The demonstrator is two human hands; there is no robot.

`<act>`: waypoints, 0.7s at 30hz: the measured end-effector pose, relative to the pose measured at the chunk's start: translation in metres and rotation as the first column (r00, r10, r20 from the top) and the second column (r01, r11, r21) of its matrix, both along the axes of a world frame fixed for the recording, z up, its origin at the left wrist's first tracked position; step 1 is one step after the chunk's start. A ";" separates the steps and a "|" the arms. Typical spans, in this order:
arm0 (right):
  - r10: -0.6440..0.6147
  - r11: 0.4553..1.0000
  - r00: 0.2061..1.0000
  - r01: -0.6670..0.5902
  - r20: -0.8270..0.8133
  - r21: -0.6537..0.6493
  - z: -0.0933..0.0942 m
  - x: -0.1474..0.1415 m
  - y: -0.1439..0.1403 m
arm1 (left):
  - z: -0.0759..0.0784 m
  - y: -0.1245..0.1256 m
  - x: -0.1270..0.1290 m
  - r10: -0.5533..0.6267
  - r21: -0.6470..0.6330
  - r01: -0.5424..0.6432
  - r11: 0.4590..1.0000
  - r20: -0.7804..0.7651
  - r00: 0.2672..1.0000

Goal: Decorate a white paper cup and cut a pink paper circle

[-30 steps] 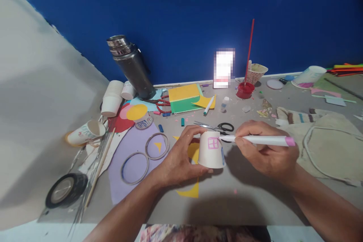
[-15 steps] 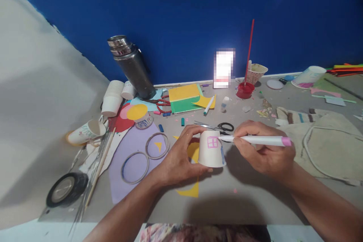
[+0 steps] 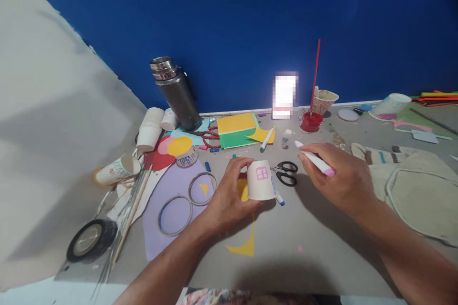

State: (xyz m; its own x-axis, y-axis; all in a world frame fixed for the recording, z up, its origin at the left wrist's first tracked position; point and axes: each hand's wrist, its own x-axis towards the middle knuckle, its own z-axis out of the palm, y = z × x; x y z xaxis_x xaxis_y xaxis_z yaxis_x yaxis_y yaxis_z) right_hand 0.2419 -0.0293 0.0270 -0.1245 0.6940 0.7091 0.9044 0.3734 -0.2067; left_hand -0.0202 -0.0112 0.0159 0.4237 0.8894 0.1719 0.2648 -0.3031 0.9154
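No legible text, scribbled markings on tipped paper cup unreadable

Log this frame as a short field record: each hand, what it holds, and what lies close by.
left hand: left hand grips an upturned paper cup standing on the table
cup marking: pink window drawn on its side
right hand: right hand holds a pink-capped marker, lifted clear of the cup
beside cup: blue-tipped marker; black scissors
under cup: yellow paper scrap
left of cup: two rings on lilac paper
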 end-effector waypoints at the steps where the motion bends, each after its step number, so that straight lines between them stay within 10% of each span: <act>1: -0.104 0.992 0.992 0.108 0.069 -0.063 -0.002 0.004 0.003 | -0.001 0.001 0.000 0.001 -0.008 -0.001 1.000 0.010 1.000; 4: -0.255 0.899 0.922 0.337 0.292 -0.280 -0.009 0.013 0.009 | -0.003 0.002 -0.001 0.028 -0.024 -0.027 0.999 0.037 0.999; 9: -0.154 0.776 0.881 0.388 0.447 -0.498 -0.014 0.012 0.012 | -0.004 0.005 -0.001 0.100 -0.093 -0.090 0.992 0.118 0.988; 21: -0.043 0.719 0.862 0.378 0.506 -0.583 -0.020 0.013 0.012 | -0.006 0.008 0.001 0.185 0.026 -0.187 0.982 0.064 0.981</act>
